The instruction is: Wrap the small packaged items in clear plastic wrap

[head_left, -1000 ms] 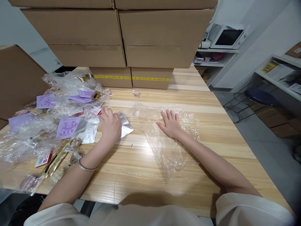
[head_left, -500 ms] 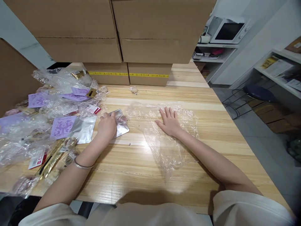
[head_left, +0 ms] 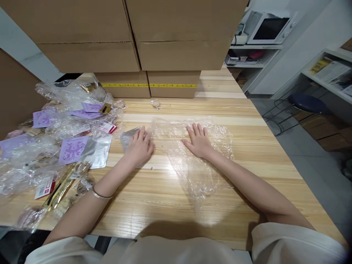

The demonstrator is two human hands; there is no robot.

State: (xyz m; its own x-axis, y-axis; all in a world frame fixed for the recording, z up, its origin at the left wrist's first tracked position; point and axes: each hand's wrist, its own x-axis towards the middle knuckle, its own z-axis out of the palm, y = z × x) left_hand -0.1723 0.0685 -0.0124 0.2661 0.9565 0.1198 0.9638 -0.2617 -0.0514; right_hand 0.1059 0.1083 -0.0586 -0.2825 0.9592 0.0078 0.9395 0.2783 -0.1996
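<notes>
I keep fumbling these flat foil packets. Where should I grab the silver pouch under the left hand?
Probably by its far-left corner, coming from the left. The silver pouch lies flat on the wooden table, and the left hand covers its right end, so only that left edge sticks out free.

Pale sleeves, silver bracelet [head_left: 100,194]

I am looking at a packing or stockroom workspace. Plain cardboard cartons [head_left: 132,33] are stacked at the far side of a wooden desk [head_left: 154,198], loose plastic packaging [head_left: 55,139] litters its left, and storage shelves [head_left: 327,77] line the right wall.
</notes>
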